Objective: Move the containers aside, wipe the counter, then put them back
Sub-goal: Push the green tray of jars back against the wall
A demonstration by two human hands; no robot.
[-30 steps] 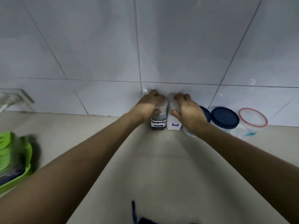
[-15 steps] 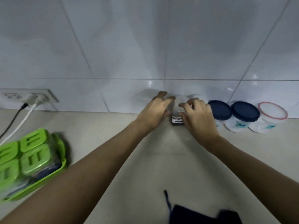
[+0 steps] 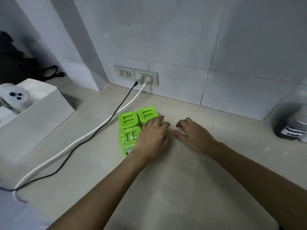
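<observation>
A green spice rack (image 3: pixel 131 128) with several green-lidded clear containers sits on the beige counter (image 3: pixel 174 188), left of centre. My left hand (image 3: pixel 152 138) lies flat on its right side, fingers spread over one lid. My right hand (image 3: pixel 192 133) hovers just to the right of the rack, fingers apart, holding nothing. At the far right edge, blurred, stand a dark labelled jar (image 3: pixel 289 130) and a white jar beside it, against the tiled wall.
A wall socket (image 3: pixel 136 75) holds a white cable (image 3: pixel 79 140) and a black cable (image 3: pixel 93 133), which trail left across the counter close to the rack. A lower ledge with a white appliance (image 3: pixel 15 97) lies at the far left.
Both hands let go of the two small labelled jars at the wall and moved left to the green rack. The view swung left, so the lidded tubs are out of sight.
</observation>
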